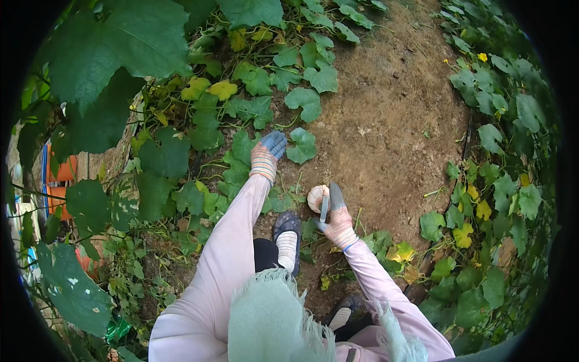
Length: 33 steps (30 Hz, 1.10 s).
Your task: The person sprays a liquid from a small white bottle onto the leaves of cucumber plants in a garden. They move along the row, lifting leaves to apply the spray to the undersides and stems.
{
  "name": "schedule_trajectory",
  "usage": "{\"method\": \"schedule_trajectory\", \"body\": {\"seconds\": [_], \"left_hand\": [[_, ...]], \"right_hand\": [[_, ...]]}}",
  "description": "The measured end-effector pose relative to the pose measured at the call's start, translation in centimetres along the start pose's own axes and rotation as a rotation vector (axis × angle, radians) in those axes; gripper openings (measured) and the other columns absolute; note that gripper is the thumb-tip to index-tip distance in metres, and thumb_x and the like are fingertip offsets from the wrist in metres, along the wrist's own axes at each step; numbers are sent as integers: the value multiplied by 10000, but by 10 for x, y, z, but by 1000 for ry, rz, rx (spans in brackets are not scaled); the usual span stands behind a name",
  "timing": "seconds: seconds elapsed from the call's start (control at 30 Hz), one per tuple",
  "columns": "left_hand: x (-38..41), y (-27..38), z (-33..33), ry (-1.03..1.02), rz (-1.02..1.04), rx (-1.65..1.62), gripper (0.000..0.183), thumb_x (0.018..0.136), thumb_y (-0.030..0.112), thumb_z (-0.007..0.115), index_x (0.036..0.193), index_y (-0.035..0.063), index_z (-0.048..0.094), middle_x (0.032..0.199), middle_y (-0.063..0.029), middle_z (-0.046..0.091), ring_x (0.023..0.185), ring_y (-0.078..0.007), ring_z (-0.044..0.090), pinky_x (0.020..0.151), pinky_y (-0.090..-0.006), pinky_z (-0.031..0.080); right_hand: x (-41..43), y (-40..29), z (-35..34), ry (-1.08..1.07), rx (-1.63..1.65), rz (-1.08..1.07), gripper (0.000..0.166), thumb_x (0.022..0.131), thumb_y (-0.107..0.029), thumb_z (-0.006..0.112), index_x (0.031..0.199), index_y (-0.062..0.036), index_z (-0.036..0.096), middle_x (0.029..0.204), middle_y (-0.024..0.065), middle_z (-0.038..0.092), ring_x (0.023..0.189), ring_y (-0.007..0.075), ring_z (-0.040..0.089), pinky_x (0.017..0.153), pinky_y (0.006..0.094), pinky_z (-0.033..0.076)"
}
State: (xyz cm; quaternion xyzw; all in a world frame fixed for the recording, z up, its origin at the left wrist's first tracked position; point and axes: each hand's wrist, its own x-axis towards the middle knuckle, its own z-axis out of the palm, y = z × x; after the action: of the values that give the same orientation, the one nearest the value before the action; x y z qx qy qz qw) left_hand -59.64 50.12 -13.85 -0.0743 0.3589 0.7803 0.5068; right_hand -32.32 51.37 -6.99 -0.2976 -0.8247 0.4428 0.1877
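Note:
My left hand (272, 145), in a knitted glove with blue-grey fingers and a striped cuff, is stretched out flat over the vine leaves with nothing visible in it. Just beyond its fingertips grows a green lobed leaf (301, 145). Lower and to the right, my right hand (338, 216) wears a similar grey-fingered glove. Between its thumb and fingers is a pale, ribbed, rounded thing (315, 199), possibly a small squash. A narrow grey strip (325, 207) crosses its near side; I cannot tell what it is.
Bare brown soil (393, 113) runs ahead between leafy vines on both sides. A dark hose or line (468, 131) follows the right-hand bed. Large leaves (117, 50) hang close at upper left. Orange containers (62, 201) stand beyond them. My shoe (287, 226) is below my hands.

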Motion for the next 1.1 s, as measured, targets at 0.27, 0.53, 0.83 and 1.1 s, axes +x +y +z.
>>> {"method": "schedule_trajectory", "body": {"seconds": [0.27, 0.53, 0.83, 1.1], "left_hand": [[-20, -35, 45, -269, 813, 2356, 550, 704, 87, 598, 1240, 179, 518, 1338, -76, 455, 1240, -283, 418, 1031, -441, 306], [13, -40, 41, -426, 763, 2553, 376, 770, 207, 556, 1145, 219, 576, 1295, -42, 507, 1276, -220, 391, 1076, -470, 226], [8, -13, 45, 222, 309, 1145, 206, 858, 138, 545, 1019, 51, 639, 984, -83, 662, 863, -242, 633, 776, -343, 496], [14, -2, 23, 386, -119, -100, 237, 867, 155, 552, 1098, 111, 583, 1202, -101, 577, 1109, -282, 522, 971, -544, 349]], "right_hand": [[26, 23, 23, 237, -28, -115, 773, 602, -101, 774, 1276, -80, 397, 1206, 176, 501, 1068, 363, 519, 897, 381, 442], [76, 24, 30, -9, -31, -121, 557, 674, -122, 652, 1196, -49, 469, 1021, 205, 537, 930, 362, 536, 793, 400, 459], [70, 32, 15, 172, 97, 73, 334, 741, -149, 673, 1034, -59, 543, 859, 154, 605, 767, 351, 604, 675, 392, 484], [80, 21, 24, 128, 133, 139, 210, 799, -197, 661, 944, -49, 624, 749, 127, 612, 669, 275, 598, 625, 356, 467]]}}
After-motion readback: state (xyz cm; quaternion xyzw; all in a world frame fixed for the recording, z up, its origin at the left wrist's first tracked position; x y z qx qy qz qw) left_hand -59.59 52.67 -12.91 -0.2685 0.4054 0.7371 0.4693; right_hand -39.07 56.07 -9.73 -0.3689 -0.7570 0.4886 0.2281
